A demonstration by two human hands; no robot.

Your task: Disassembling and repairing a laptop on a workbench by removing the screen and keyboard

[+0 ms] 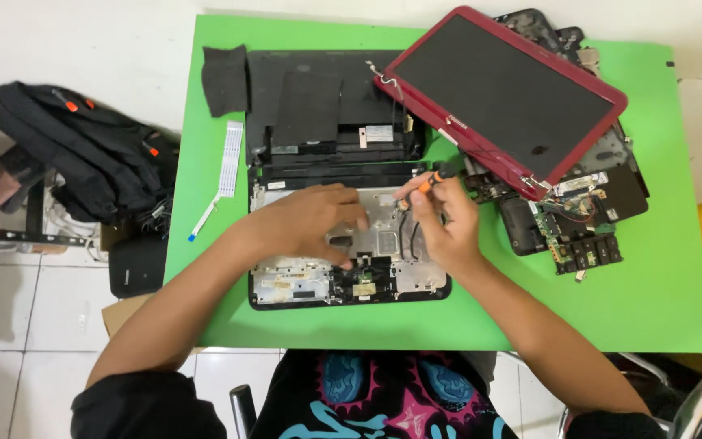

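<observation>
An opened laptop base [286, 280] with bare silver metal inside lies on the green table [652, 284]. My left hand [310, 223] rests flat on its middle, fingers spread over the metal frame. My right hand [444, 228] grips a small screwdriver [435, 179] with an orange and black handle, its tip pointing down at the base's upper middle. Both hands sit close together over the base.
A red-rimmed laptop screen [501, 93] leans over a pile of circuit boards and black parts [578, 236] at the right. Black covers [318, 102] lie behind the base, with a white ribbon cable [227, 162] and a dark cloth [225, 79] to the left. A black backpack [83, 154] sits on the floor, left.
</observation>
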